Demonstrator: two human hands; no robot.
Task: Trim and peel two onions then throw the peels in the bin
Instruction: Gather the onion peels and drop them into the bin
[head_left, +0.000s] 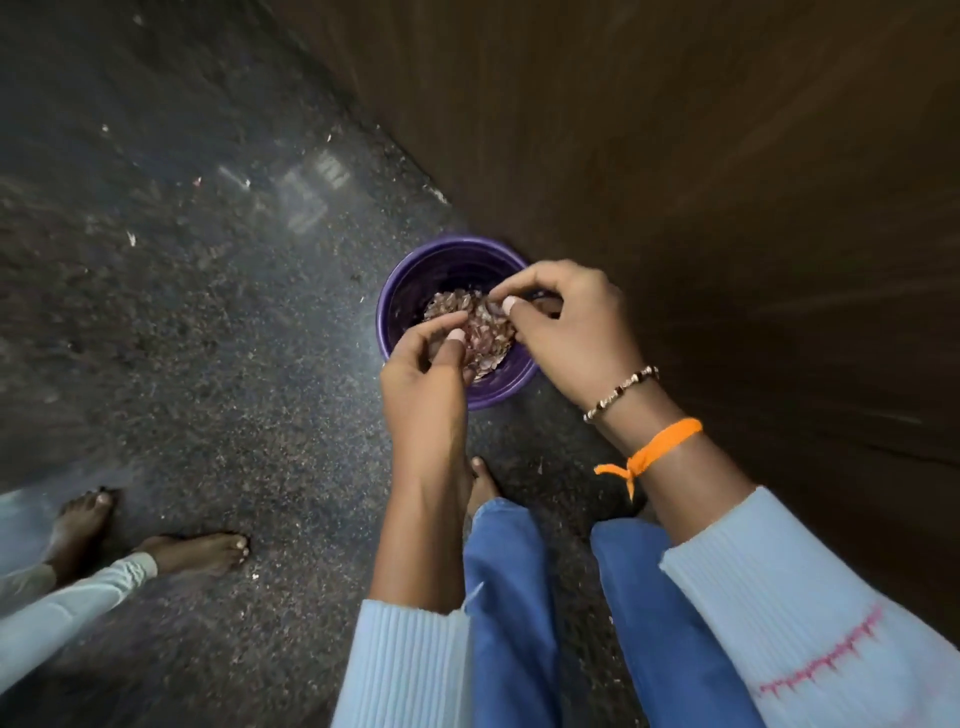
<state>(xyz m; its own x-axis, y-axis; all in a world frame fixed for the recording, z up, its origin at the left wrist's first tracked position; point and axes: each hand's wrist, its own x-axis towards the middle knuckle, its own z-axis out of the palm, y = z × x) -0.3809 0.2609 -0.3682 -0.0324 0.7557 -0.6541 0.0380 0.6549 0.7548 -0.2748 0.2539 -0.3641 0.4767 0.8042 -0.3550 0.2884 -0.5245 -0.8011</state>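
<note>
Over the round purple plastic bin (410, 291), left hand (423, 379) and right hand (574, 322) each kept a pinching grip on dry, papery onion peels (480, 330).

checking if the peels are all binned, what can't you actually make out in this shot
1. Head view: whether the hands, left and right, hold any peels; curled fingers hide the palms.
2. Near side of the purple bin: both hands cover it.
3. Peels in the bin: too small to count.
4. The onions: not in view.
</note>
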